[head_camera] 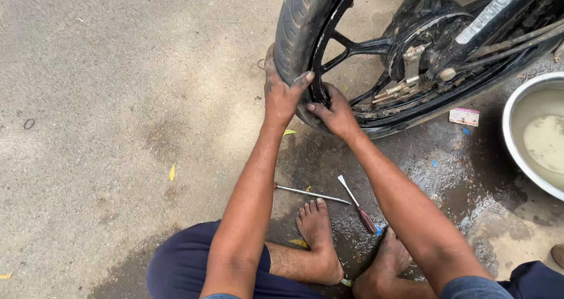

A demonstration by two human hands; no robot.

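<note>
Bare feet (320, 240), hands (282, 96) gripping upright tyre (296, 23).

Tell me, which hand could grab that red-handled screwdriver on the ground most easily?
Probably the right hand: the screwdriver lies beneath the right forearm. The left hand grips the tyre farther away.

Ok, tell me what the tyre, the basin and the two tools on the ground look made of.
Tyre: matte black rubber, grooved, dusty. Basin: likely steel, with a shiny grey rim. Long tool: bare bright metal rod. Short tool: metal blade with a reddish handle, probably plastic.
</note>
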